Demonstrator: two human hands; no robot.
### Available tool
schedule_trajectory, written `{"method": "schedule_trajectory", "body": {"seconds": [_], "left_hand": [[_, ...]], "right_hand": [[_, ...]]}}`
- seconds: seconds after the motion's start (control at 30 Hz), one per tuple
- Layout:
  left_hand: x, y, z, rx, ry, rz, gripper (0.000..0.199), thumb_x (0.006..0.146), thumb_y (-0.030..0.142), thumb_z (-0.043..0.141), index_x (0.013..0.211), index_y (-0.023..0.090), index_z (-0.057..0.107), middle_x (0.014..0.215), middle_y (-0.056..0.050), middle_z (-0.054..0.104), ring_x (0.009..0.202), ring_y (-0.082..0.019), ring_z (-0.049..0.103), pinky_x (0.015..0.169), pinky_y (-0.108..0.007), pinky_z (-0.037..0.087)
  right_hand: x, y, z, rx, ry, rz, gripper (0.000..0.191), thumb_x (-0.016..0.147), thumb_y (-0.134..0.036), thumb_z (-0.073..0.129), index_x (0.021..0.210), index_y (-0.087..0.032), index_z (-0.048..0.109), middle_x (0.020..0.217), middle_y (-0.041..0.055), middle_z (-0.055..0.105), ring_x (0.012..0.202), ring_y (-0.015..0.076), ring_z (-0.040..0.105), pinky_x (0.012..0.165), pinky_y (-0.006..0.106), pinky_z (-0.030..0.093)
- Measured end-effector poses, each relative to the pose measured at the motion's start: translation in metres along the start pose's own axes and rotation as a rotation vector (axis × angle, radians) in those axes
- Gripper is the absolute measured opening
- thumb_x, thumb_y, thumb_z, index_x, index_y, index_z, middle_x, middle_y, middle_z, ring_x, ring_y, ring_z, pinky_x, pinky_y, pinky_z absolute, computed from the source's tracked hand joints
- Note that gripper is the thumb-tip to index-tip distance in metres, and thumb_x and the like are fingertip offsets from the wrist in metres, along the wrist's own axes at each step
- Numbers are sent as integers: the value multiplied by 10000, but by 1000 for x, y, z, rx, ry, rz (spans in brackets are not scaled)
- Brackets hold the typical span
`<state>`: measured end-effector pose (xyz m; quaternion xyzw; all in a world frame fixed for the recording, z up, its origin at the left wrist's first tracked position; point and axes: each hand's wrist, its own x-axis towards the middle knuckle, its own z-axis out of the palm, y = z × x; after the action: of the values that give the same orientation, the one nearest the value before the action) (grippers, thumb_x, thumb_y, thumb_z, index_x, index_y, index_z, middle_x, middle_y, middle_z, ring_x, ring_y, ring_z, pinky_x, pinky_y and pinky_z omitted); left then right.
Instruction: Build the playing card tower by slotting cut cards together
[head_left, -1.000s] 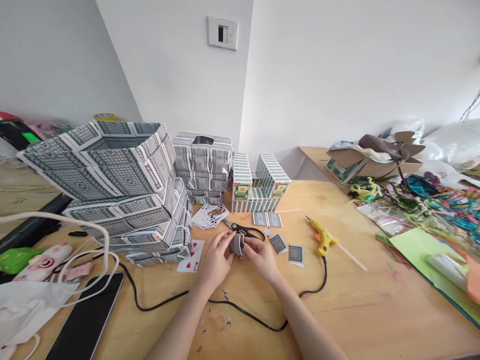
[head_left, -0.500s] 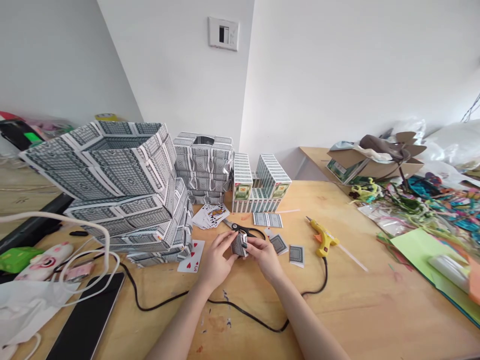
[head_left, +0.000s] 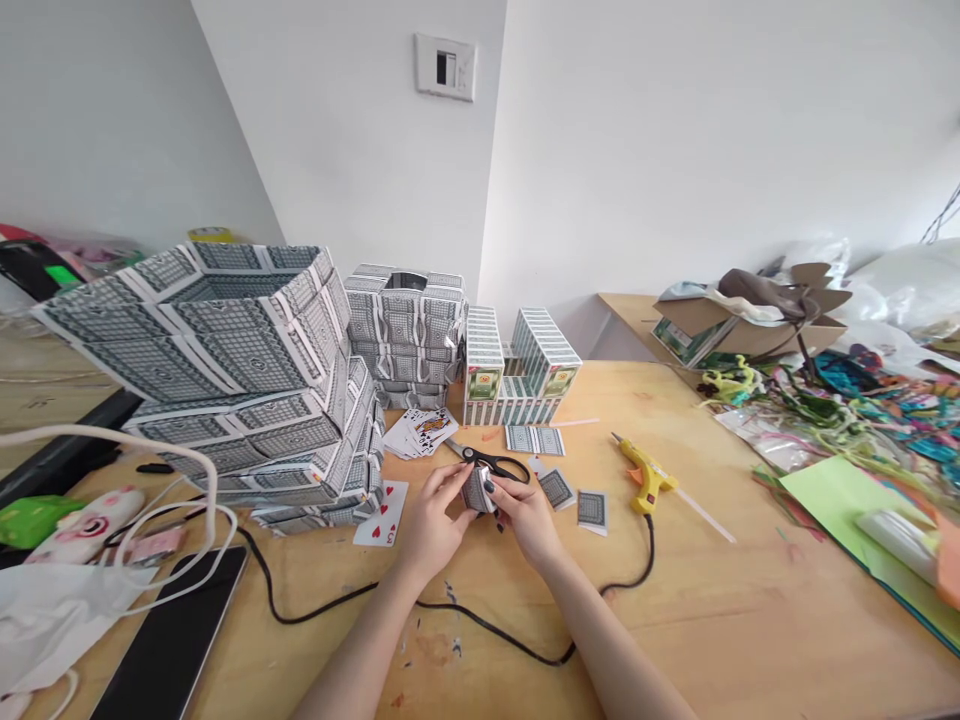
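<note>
Between both hands is a small folded playing card (head_left: 477,490) with a grey patterned back. My left hand (head_left: 437,510) grips its left side, and my right hand (head_left: 523,512) pinches its right edge, with dark nails showing. Just behind the fingers lie black-handled scissors (head_left: 495,462). Fanned playing cards (head_left: 421,433) are heaped beyond them, and a three of hearts (head_left: 382,515) lies left of my left hand. Face-down cards (head_left: 556,488) rest to the right, near another one (head_left: 592,509). Two cards side by side (head_left: 534,440) are farther back.
A yellow glue gun (head_left: 649,480) lies at right, its black cord (head_left: 510,640) crossing in front. Tall structures of folded cards (head_left: 247,350) stand at left, card boxes (head_left: 517,370) behind. A black tablet-like slab (head_left: 172,640) lies front left; coloured scraps (head_left: 847,400) pile at right.
My right fingers have shifted slightly on the folded card, which is tilted a little differently. My left hand stays nearly in place, and the things on the table have not moved.
</note>
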<state>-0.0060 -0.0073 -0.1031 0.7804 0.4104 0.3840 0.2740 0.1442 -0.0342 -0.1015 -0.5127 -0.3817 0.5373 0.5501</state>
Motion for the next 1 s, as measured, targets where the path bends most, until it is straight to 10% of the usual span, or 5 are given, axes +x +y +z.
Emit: {"method": "schedule_trajectory", "body": {"seconds": [0.6,1.0], "left_hand": [[-2,-1,7,-26,-20,2,583,706,105,546,1235,308,407,1178,-34,478,1108,-193,470,950,-379,406],[0,0,3,119,48,30,580,698,48,505,1226,276,429,1148,-52,455,1023,-184,512,901,-355,442]], "right_hand": [[-2,8,4,-313,209,-194,329,705,-445,554,846,-183,695,589,45,614,484,156,496,418,245,379],[-8,4,8,-582,39,-265,330,757,-284,506,1051,-191,625,717,41,660,494,150,510,492,256,416]]}}
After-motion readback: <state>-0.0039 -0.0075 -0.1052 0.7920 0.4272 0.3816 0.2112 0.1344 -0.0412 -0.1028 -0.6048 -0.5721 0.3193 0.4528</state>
